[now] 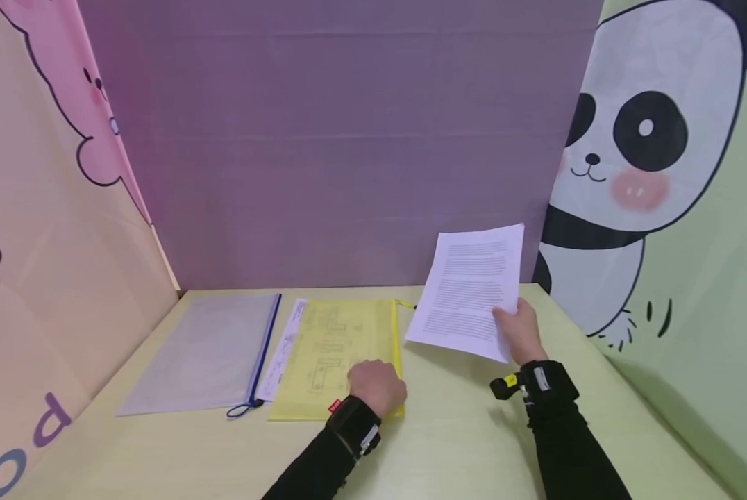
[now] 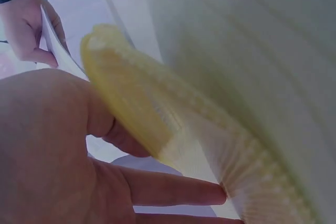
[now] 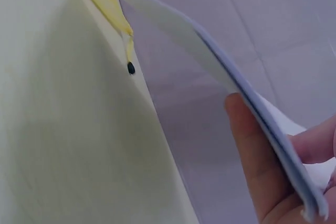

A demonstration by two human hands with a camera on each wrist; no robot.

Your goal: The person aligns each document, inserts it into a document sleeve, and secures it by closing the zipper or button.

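Note:
My left hand (image 1: pixel 376 387) is at the right-hand edge of a yellow translucent zip document pouch (image 1: pixel 323 340) lying on the table. Up close in the left wrist view, thumb and fingers hold the zip edge (image 2: pixel 123 95), which bows outward so the mouth gapes. Drawings show faintly through the pouch's front. My right hand (image 1: pixel 519 333) grips a thin stack of printed paper sheets (image 1: pixel 473 285) by its lower right side, thumb on the printed face and fingers behind. The sheets are raised and tilted above the table, to the right of the pouch.
A clear document pouch (image 1: pixel 205 354) with a blue zip and cord lies at the left. Between the pouches, a printed sheet (image 1: pixel 282 351) shows from under the yellow one. A purple panel (image 1: pixel 348 153) stands behind the table (image 1: pixel 448 437), with cartoon-printed walls at both sides.

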